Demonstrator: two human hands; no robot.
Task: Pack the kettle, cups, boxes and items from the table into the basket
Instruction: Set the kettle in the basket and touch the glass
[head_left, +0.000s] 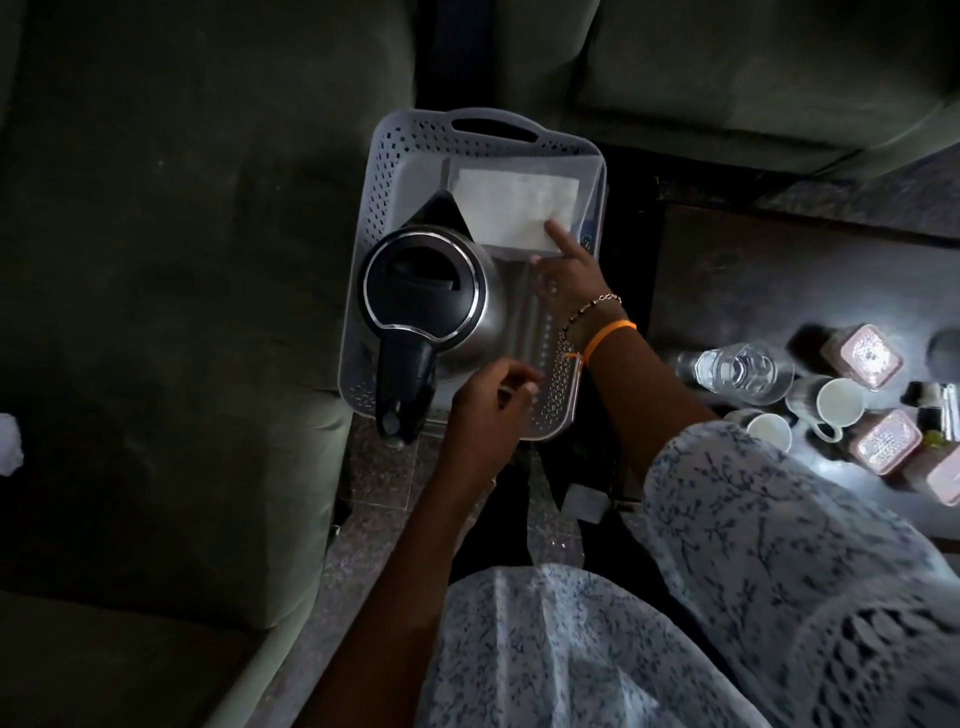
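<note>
A grey perforated basket sits on the edge of a green sofa. A steel kettle with a black lid and handle stands in its left half. Beside it, a long clear box with a white label fills the right half. My right hand holds the box's right side, with the index finger stretched over the label. At the box's near end, my left hand grips the edge with curled fingers. On the dark table to the right are two white cups and several pink-lidded boxes.
A clear glass bottle lies on the table beside the cups, with small dark items at the far right. Green sofa cushions surround the basket at left and behind. A strip of floor runs between sofa and table.
</note>
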